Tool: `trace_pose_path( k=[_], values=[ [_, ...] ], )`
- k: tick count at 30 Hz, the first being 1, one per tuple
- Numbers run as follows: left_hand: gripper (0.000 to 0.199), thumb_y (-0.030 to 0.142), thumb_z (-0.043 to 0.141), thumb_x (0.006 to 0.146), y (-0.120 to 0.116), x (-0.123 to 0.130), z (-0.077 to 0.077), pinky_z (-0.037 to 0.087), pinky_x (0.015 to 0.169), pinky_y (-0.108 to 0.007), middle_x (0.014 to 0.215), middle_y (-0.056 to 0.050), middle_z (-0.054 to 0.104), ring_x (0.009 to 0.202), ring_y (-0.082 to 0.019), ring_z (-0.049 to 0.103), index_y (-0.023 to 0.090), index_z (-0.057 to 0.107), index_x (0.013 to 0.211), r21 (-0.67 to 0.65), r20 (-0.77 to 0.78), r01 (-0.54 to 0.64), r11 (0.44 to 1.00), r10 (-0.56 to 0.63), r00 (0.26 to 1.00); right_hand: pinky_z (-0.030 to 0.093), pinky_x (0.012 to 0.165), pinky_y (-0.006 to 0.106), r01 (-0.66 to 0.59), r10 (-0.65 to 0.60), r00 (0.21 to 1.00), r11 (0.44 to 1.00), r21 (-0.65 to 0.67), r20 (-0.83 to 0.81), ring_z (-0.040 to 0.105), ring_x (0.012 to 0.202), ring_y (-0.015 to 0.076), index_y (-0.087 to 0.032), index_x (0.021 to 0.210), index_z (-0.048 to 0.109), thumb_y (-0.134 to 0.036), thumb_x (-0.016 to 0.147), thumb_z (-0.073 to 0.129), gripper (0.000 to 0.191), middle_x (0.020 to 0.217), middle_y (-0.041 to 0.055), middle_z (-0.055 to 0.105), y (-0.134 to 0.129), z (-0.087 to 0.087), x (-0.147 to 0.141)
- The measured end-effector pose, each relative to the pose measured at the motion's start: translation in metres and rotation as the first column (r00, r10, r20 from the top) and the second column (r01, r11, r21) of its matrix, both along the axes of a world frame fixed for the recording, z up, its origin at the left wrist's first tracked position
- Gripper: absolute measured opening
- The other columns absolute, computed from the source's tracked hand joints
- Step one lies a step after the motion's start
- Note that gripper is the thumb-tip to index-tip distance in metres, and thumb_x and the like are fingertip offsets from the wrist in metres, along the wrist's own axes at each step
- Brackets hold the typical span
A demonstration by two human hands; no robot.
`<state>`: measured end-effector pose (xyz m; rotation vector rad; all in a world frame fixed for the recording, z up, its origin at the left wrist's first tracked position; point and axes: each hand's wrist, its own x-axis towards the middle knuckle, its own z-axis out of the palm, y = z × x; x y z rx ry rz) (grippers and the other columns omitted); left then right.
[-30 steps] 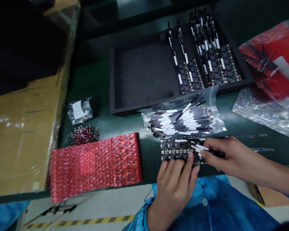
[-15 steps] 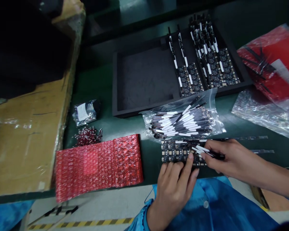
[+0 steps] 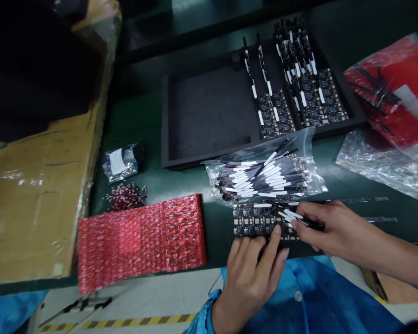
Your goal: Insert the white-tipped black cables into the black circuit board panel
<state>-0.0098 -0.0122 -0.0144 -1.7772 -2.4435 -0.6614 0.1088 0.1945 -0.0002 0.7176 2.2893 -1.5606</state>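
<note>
A dark circuit board panel (image 3: 252,220) lies near the table's front edge. My left hand (image 3: 252,273) rests its fingertips on the panel's near edge, pressing it down. My right hand (image 3: 325,227) pinches a thin flex strip (image 3: 290,215) with a white tab, its end over the panel's right part. Just behind lies a clear bag (image 3: 264,178) full of the same strips.
A black foam tray (image 3: 209,106) behind holds rows of finished boards (image 3: 299,99) on its right side. Red bubble wrap (image 3: 142,239) lies left, with small red parts (image 3: 125,195) and a foil packet (image 3: 121,161). Red and clear bags (image 3: 393,93) sit right; a cardboard box (image 3: 38,185) far left.
Both hands stay at the panel. My left forefinger has shifted slightly along the board's edge; the view moved a little.
</note>
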Motion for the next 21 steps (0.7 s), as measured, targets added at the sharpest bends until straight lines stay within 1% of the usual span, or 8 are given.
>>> trace_pose_path(
  k=[4,9,12,16,21],
  values=[
    [0.057,0.040,0.067,0.090,0.0001,0.0006,0.0003,0.049,0.068,-0.027,0.088,0.003,0.067,0.074,-0.011,0.059,0.025,0.047,0.141,-0.001,0.001,-0.004,1.000,0.004,1.000,0.038,0.043,0.024,0.011,-0.010,0.999,1.000,-0.028,0.037,0.055,0.042,0.0135,-0.028,0.080,0.057,-0.045,0.105,0.059,0.031,0.053,-0.0087,0.063,0.0005,0.0026,-0.0019],
    [0.057,0.042,0.064,0.091,0.0021,0.0002,0.0006,0.048,0.067,-0.027,0.088,0.002,0.067,0.073,-0.011,0.058,0.023,0.046,0.142,-0.024,0.003,-0.012,1.000,0.012,1.000,0.039,0.044,0.025,0.012,-0.010,0.999,0.999,-0.043,0.042,0.056,0.043,0.0140,-0.028,0.080,0.056,-0.045,0.102,0.065,0.029,0.054,-0.0088,0.063,0.0013,0.0063,-0.0034],
    [0.057,0.042,0.065,0.091,0.0036,-0.0001,0.0009,0.048,0.065,-0.028,0.087,0.003,0.067,0.072,-0.011,0.058,0.022,0.046,0.141,-0.022,-0.009,-0.013,1.000,0.012,1.000,0.039,0.045,0.025,0.012,-0.011,0.999,0.999,-0.043,0.040,0.055,0.044,0.0139,-0.028,0.080,0.056,-0.044,0.102,0.065,0.029,0.054,-0.0088,0.062,0.0011,0.0061,-0.0036],
    [0.053,0.043,0.063,0.092,0.0035,-0.0001,0.0015,0.049,0.064,-0.028,0.085,0.003,0.067,0.071,-0.011,0.058,0.025,0.048,0.140,-0.023,0.002,-0.023,0.999,0.023,1.000,0.038,0.044,0.025,0.007,-0.005,0.999,0.999,-0.038,0.031,0.053,0.044,0.0138,-0.028,0.080,0.056,-0.044,0.102,0.064,0.029,0.054,-0.0087,0.061,0.0013,0.0051,-0.0028],
    [0.056,0.041,0.064,0.091,0.0017,-0.0003,0.0009,0.048,0.067,-0.027,0.088,0.003,0.067,0.074,-0.010,0.058,0.023,0.046,0.141,-0.029,-0.002,-0.015,0.999,0.015,1.000,0.037,0.045,0.025,-0.001,0.002,1.000,0.999,-0.035,0.021,0.053,0.045,0.0134,-0.027,0.081,0.056,-0.043,0.103,0.063,0.028,0.054,-0.0085,0.062,0.0017,0.0062,-0.0023]
  ],
)
